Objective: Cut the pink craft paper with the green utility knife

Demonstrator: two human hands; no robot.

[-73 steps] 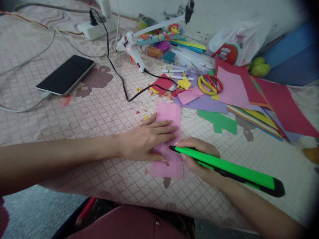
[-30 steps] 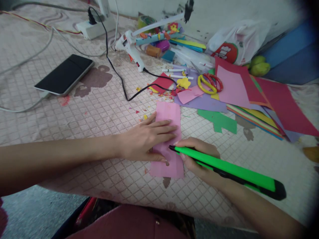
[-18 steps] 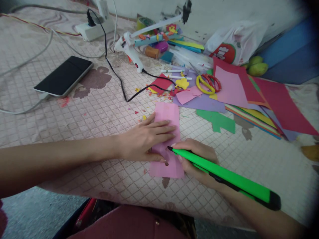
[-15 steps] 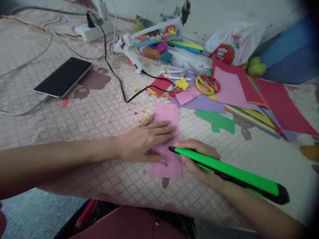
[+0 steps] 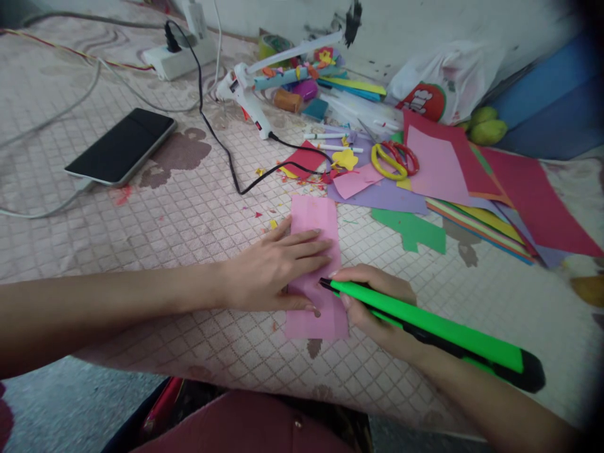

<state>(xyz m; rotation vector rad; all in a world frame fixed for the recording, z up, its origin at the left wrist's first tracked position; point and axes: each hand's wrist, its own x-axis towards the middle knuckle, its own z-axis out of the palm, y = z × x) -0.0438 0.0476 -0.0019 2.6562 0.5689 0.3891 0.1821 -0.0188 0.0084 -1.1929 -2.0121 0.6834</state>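
A strip of pink paper [image 5: 315, 214] lies lengthwise before me on the patterned tablecloth, with a fold line along its right side. Flat on it rests my left hand [image 5: 278, 264], fingers spread and pressing the paper down. My right hand [image 5: 377, 302] grips a green and black utility knife [image 5: 434, 318] near its front end. The knife's black tip touches or hovers just over the paper, beside my left fingers; I cannot tell which. Whether the blade is out is too small to see.
Behind the paper lie small scraps, scissors [image 5: 389, 160] and markers [image 5: 333, 143]. A glue gun [image 5: 248, 100] with its black cord stands further back. Coloured sheets [image 5: 438, 163] and a green cutout [image 5: 410, 229] are on the right, a phone [image 5: 120, 148] on the left.
The near end of the pink paper has turned slightly to the right, and my left thumb has shifted a little with it. The knife has barely moved.
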